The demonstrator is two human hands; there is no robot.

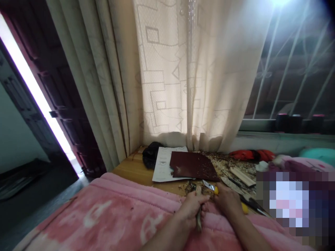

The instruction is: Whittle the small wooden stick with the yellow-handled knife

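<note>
At far left, a dark door (60, 94) with a bright strip of daylight beside it. Along the bottom, a pink blanket (110, 205) with pale patterning, reaching to the edge of a wooden table (131, 170). Behind the table, a cream curtain (167, 69) printed with line shapes. On the table, a black bag (150, 155), then a white printed sheet (161, 169), partly under a dark red board (192, 165) sprinkled with shavings.

In front of the board, low and right of centre, the left hand (191, 205), fingers closed around a short stick (199, 190), with both ends of it showing. Just right of the stick's upper end, a knife (209, 185) with a bright blade and yellow on its handle, held in the right hand (227, 200), fingers folded. Cannot tell whether blade and stick touch.

Farther right, heaped wood shavings (218, 160), a pale wooden strip (242, 176), a dark tool (252, 205) near the right hand, and red cloth (250, 155). At far right, a barred window (285, 69) above a pixelated patch.
</note>
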